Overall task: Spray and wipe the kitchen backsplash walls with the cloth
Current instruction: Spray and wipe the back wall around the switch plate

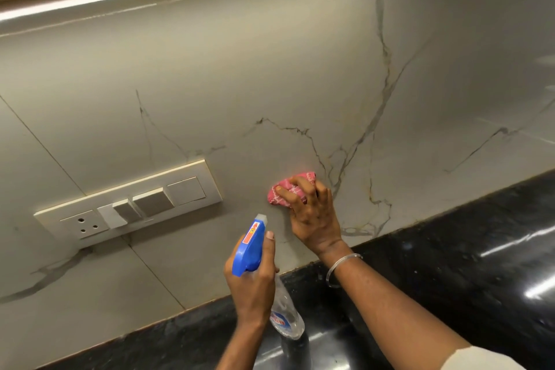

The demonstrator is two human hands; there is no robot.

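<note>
**Wiping low on the wall, sprayer at the ready**

Far left, a cream rectangular switch-and-socket plate sits proud of the pale grey, marble-veined backsplash tile. It is one thing I judge should stay dry. Just right of it, my left grip is clenched round the neck of a clear plastic spray bottle with a blue trigger head. The nozzle points up at the wall and one fingertip lies alongside the head. The bottle's body hangs below my palm, above the glossy black stone counter.

Further right, my right grip grasps a bunched pink patterned cloth and presses it flat against the tile. It sits low on the wall, a little above the joint with the counter and beside the dark branching veins. A thin silver bangle rings that wrist.

I read this as the wiping step on the lower middle stretch. The tile looks smooth and hard with a soft sheen, so the soft cloth should slide easily. I cannot see any droplets. The next move calls for carrying the wipe on rightward toward the corner and the adjoining grey side wall, with a fresh spray aimed well away from the socket.
</note>
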